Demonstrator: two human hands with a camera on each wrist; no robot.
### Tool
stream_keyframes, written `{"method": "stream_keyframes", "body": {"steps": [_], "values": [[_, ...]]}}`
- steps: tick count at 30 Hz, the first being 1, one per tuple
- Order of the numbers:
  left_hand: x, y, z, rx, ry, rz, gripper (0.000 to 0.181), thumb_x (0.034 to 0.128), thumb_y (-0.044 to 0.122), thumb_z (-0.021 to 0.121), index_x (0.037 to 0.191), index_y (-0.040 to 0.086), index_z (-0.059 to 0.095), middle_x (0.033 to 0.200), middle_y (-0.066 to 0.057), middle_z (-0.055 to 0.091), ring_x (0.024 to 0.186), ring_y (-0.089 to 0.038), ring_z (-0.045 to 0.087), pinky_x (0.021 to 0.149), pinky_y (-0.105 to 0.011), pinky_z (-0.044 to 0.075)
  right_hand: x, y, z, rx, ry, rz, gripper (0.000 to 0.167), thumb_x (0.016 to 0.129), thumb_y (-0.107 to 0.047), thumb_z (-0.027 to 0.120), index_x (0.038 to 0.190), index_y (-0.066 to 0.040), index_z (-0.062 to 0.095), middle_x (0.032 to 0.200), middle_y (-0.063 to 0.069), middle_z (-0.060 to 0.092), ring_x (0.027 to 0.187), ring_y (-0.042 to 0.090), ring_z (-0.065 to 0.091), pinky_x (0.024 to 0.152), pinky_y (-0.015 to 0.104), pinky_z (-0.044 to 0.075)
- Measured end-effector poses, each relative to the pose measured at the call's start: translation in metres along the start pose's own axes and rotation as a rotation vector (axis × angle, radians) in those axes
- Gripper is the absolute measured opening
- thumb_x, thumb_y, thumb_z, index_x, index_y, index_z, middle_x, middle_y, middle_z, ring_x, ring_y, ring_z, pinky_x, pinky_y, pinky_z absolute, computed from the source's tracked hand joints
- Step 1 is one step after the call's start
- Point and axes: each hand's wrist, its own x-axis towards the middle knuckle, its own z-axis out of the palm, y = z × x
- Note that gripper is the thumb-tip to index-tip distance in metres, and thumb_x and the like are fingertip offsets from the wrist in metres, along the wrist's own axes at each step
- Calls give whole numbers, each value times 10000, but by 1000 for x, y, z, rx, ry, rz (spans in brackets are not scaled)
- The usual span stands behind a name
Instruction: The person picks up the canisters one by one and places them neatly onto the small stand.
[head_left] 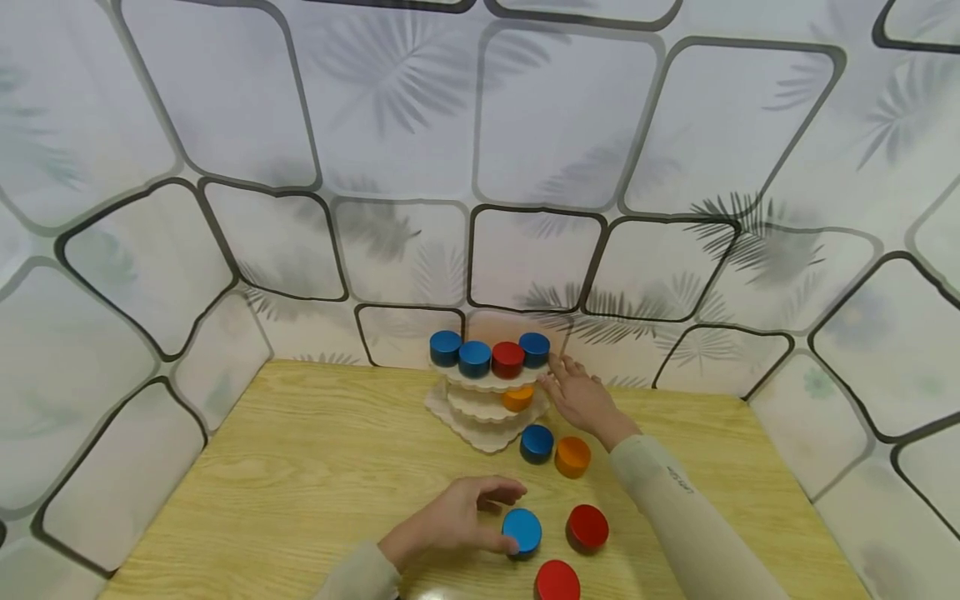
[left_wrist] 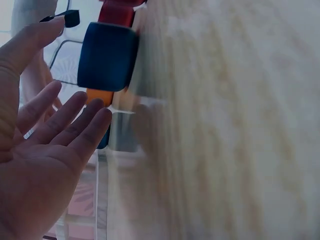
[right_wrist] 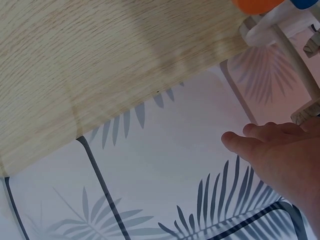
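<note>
In the head view my left hand (head_left: 468,517) is spread around a light-blue round block (head_left: 522,532) on the table. Its thumb overlaps the block's near edge; whether it touches, I cannot tell. The left wrist view has the fingers (left_wrist: 82,122) loosely extended beside that block (left_wrist: 109,57). My right hand (head_left: 585,400) reaches to the right side of a tiered stand with scalloped shelves (head_left: 480,437), fingers extended near a blue block (head_left: 535,350) on the top shelf. Also up there are a red block (head_left: 507,359) and two more blue ones (head_left: 474,358). An orange block (head_left: 517,398) sits one shelf lower.
On the table before the stand lie a blue block (head_left: 537,443) and an orange block (head_left: 573,457). Two red blocks (head_left: 587,528) lie nearer me, right of the left hand. A patterned curtain (head_left: 540,258) borders the table's back edge and sides.
</note>
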Motion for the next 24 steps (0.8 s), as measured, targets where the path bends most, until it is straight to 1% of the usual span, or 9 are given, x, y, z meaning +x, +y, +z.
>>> {"method": "stream_keyframes", "body": {"steps": [5, 8, 13, 19, 24], "values": [[-2, -1, 5, 28, -14, -30, 633, 890, 222, 869, 1447, 64, 615, 1457, -104, 659, 1304, -110, 630, 1116, -271, 508, 1, 1, 2, -5, 3, -4, 684, 1159, -472, 288, 1676, -28, 226, 1703, 301, 251, 1562, 524, 267, 1221, 752, 238], [-3, -1, 7, 52, -17, -34, 622, 889, 234, 868, 1441, 78, 626, 1450, -77, 665, 1272, -40, 618, 1117, -262, 501, 2, 1, 2, -10, 9, -6, 683, 1159, -469, 289, 1674, -24, 234, 1697, 305, 264, 1557, 525, 279, 1216, 754, 246], [-3, -2, 8, 102, -17, -26, 620, 878, 260, 877, 1428, 97, 641, 1430, -28, 677, 1264, -16, 604, 1123, -247, 486, 1, 1, 2, -5, 11, -6, 683, 1159, -470, 289, 1674, -26, 233, 1696, 304, 268, 1557, 523, 281, 1214, 755, 247], [-2, -5, 8, 174, -15, -26, 630, 870, 293, 882, 1424, 105, 651, 1419, 34, 677, 1299, -30, 592, 1138, -249, 471, 2, 2, 3, -5, 12, -7, 683, 1159, -470, 288, 1674, -24, 233, 1696, 305, 264, 1557, 523, 279, 1211, 759, 247], [-1, -5, 10, 233, -6, -7, 631, 866, 297, 887, 1414, 82, 660, 1398, 31, 687, 1286, -38, 605, 1120, -249, 487, 2, 2, 3, -1, 11, -5, 687, 1157, -474, 286, 1675, -25, 230, 1701, 301, 256, 1562, 520, 269, 1215, 758, 240]]}}
